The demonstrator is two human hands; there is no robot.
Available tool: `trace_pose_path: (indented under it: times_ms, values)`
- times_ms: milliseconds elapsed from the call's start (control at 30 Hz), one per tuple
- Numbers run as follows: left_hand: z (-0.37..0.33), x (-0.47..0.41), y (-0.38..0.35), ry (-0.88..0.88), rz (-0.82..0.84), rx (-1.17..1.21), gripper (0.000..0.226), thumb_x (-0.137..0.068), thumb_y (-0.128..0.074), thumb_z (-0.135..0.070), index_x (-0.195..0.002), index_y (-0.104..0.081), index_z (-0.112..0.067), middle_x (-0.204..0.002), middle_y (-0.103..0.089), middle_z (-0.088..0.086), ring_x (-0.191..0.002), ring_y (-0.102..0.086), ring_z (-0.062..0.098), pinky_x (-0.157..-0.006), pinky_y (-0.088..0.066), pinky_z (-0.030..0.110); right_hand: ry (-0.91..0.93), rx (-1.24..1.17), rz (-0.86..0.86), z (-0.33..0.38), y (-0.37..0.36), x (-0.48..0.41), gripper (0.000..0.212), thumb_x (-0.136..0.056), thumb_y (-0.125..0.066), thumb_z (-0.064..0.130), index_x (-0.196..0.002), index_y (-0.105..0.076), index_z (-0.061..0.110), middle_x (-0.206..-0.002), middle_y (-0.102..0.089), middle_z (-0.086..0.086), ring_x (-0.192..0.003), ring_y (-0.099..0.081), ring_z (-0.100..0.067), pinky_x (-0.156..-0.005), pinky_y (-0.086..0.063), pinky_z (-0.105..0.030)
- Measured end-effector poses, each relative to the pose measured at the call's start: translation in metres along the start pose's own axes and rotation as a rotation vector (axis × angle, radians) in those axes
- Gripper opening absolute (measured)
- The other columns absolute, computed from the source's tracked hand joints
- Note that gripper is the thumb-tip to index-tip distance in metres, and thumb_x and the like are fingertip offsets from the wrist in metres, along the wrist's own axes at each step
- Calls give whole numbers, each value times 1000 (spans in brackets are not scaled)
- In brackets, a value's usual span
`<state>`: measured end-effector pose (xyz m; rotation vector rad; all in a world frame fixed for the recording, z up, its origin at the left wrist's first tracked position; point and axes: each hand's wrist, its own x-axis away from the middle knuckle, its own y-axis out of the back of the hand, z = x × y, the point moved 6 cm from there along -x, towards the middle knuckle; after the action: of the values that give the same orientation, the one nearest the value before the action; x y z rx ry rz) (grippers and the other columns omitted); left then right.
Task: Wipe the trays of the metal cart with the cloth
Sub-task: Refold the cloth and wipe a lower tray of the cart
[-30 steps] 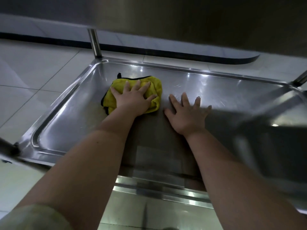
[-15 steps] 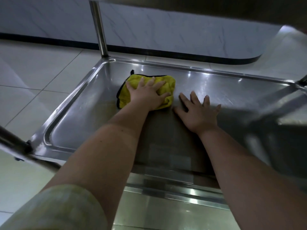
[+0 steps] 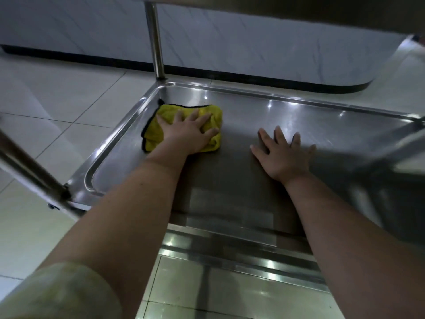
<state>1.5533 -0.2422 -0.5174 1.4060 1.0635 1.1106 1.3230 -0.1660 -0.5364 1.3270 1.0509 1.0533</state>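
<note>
- Pressing flat with spread fingers, the left hand (image 3: 188, 133) pins the yellow cloth (image 3: 158, 132) in the far-left corner of the tray (image 3: 299, 100), just beside its rim, near the upright post (image 3: 156, 42).
- Right hand (image 3: 284, 155) lies splayed on bare steel, apart from the cloth.
- Bare tray surface stretches rightward.

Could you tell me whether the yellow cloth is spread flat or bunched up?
Bunched up: the cloth lies in thick folds, pressed under the left hand.

Glossy pale floor tiles (image 3: 69, 100) with thin dark grout lines spread across the left and the bottom. Beyond them a grey, veined wall panel (image 3: 253, 42) stands on a black baseboard (image 3: 253, 78), which curves away at the right.
</note>
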Motion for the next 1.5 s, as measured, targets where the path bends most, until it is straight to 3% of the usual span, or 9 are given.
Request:
trace_pose_path:
  times_ms: [133, 300, 500, 600, 867, 1033, 1233, 1367, 1500]
  values:
    - [-55, 22, -11, -123, -57, -12, 64, -90, -18, -77, -149, -3, -56, -164, -4, -13, -151, 0, 28, -107, 4, 75, 21, -31, 47, -1, 1, 0, 68, -90, -15, 77, -151, -2, 51, -165, 2, 8, -149, 3, -40, -108, -3, -74]
    - [-51, 24, -11, -124, -51, 17, 64, -89, -17, -79, -148, -2, -58, -164, -4, -14, -151, 1, 26, -108, 6, 74, 154, -56, 144, -28, 7, 12, 71, -90, -23, 77, -153, -3, 49, -164, 4, 12, -150, 3, -30, -114, 0, -65]
    - [-57, 25, -9, -105, -38, 22, 64, -90, -17, -77, -149, -3, -57, -164, -4, -14, -151, 0, 27, -109, 6, 74, 59, -85, 127, -97, -2, 42, 71, -90, -21, 75, -153, -1, 49, -164, 7, 14, -149, 8, -37, -121, 0, -49]
    - [-74, 28, -9, -87, -38, 27, 64, -90, -18, -77, -149, -3, -55, -164, -4, -12, -151, 0, 28, -108, 6, 74, 70, -73, 105, -92, -2, 41, 70, -91, -19, 73, -153, -1, 47, -164, 7, 13, -149, 8, -39, -120, 0, -51]
    - [-179, 38, -17, -241, -47, 12, 64, -92, -18, -74, -151, -6, -52, -164, -6, -10, -151, 2, 29, -107, 7, 74, 74, -43, 107, -95, -2, 41, 66, -96, -20, 64, -155, 0, 41, -164, 10, 11, -149, 9, -37, -121, 1, -50]
    - [-123, 37, -14, -238, -77, 44, 66, -89, -23, -78, -150, -9, -56, -164, -10, -13, -151, -2, 22, -112, 6, 68, 91, -116, 107, -98, -4, 39, 72, -89, -24, 75, -153, -2, 49, -164, 6, 15, -150, 8, -33, -120, 1, -46]
    - [30, 39, -5, 40, -81, 48, 64, -89, -22, -77, -148, -10, -56, -163, -11, -14, -151, -7, 22, -114, 0, 67, 90, -109, 97, -89, -4, 37, 73, -87, -19, 78, -152, -3, 50, -164, 5, 14, -150, 8, -34, -121, 2, -48]
    - [30, 43, -6, 87, -46, 14, 62, -91, -19, -75, -148, -7, -58, -164, -7, -14, -151, -3, 26, -111, 2, 70, 81, -100, 92, -79, -4, 39, 70, -89, -19, 76, -152, -3, 50, -164, 6, 13, -149, 8, -38, -120, 2, -51]
    - [-29, 48, -6, 7, -41, 30, 64, -90, -18, -76, -149, -6, -56, -164, -5, -12, -151, 1, 29, -107, 4, 75, 67, -73, 97, -77, -4, 39, 70, -89, -18, 75, -152, -2, 49, -164, 6, 13, -148, 8, -40, -120, 2, -52]
